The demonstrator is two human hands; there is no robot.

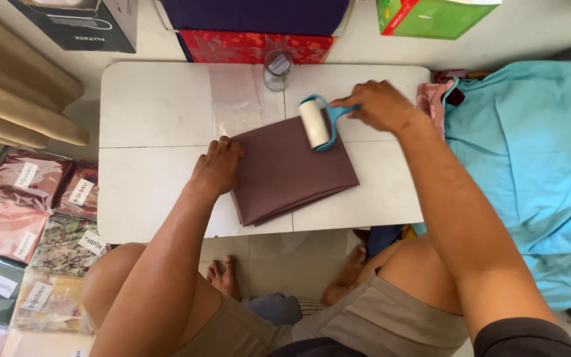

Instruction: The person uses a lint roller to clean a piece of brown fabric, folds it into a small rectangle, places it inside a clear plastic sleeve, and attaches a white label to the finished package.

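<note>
A folded brown cloth [289,173] lies on the low white table [153,106]. My left hand [217,165] presses flat on the cloth's left edge, a ring on one finger. My right hand [377,104] grips the blue handle of a lint roller [315,123], whose white roll rests on the cloth's upper right corner. A clear plastic sleeve [236,99] lies flat on the table just behind the cloth.
A clear jar [277,69] stands at the table's far edge. Packaged folded cloths [28,225] lie on the floor at left. A light blue fabric heap [530,165] sits at right. Boxes, dark [80,23], red [252,46] and green [431,16], line the back.
</note>
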